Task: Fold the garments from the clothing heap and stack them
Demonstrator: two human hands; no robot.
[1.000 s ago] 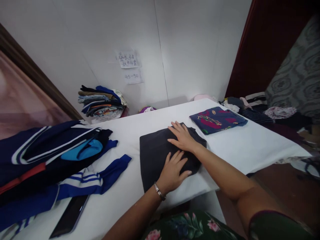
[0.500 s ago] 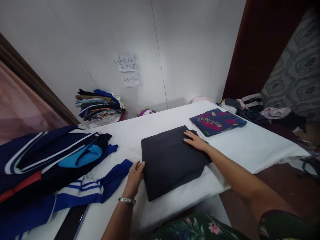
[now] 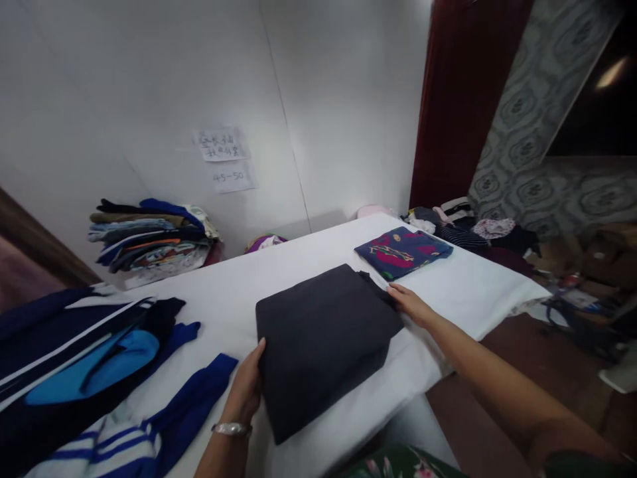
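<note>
A folded black garment lies flat on the white-covered table in front of me. My left hand, with a silver bracelet at the wrist, grips its left edge, thumb on top and the other fingers partly hidden at the side. At the opposite edge, my right hand has hold of the cloth near a small dark flap; some of its fingers are out of sight. Behind the right hand rests a folded navy garment with a magenta pattern.
To the left are loose navy and blue clothes, one with a striped blue sleeve. A stack of folded clothes stands against the wall. More clothes lie beyond the table's far right end. Handwritten paper signs hang on the wall.
My right hand has slid from the top of the black garment to its right edge. My left hand has closed on the left edge. The view has turned to the right.
</note>
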